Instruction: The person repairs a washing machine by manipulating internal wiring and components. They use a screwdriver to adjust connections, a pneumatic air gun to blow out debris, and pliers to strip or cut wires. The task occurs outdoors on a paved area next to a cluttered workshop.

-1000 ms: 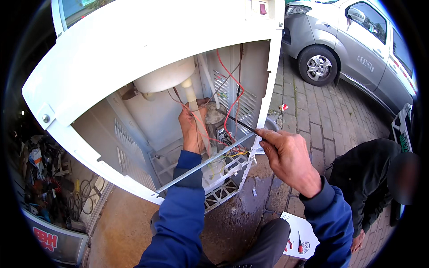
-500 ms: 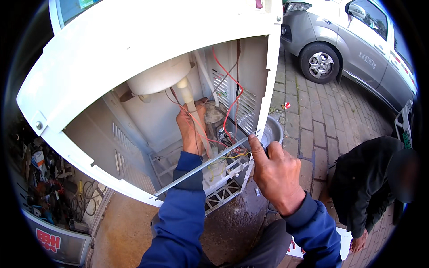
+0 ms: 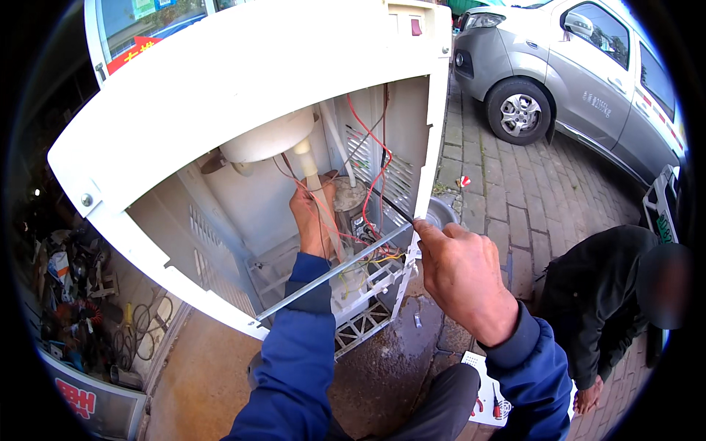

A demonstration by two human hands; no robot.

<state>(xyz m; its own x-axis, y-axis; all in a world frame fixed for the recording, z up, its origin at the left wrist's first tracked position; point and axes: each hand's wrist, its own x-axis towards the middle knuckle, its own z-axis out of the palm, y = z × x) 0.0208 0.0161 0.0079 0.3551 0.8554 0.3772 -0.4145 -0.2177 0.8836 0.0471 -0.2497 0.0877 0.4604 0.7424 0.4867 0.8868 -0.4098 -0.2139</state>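
In front of me stands a white metal cabinet (image 3: 250, 66) with its lower front uncovered. My left hand (image 3: 312, 219) reaches inside, fingers curled behind a pale hose (image 3: 325, 209) and next to a round grey part (image 3: 348, 194); what they hold is hidden. My right hand (image 3: 468, 273) is closed at the cabinet's right edge on a long black-shafted tool (image 3: 391, 204), probably a screwdriver. Its shaft slants into the cabinet toward the round part. A thin metal bar (image 3: 334, 272) crosses the opening in front of my left forearm.
Red wires (image 3: 377, 178) hang inside below a white tank (image 3: 271, 138). A metal basin (image 3: 443, 212) stands behind the right edge. On the right another person (image 3: 599, 301) bends low beside a white sheet (image 3: 478, 408) with tools. A silver van (image 3: 581, 81) is parked beyond; clutter (image 3: 77, 294) lies left.
My view has shifted, showing more of the cabinet's top and the white sheet. My right hand sits slightly lower and farther right in view, still at the cabinet's edge; the left stays inside.
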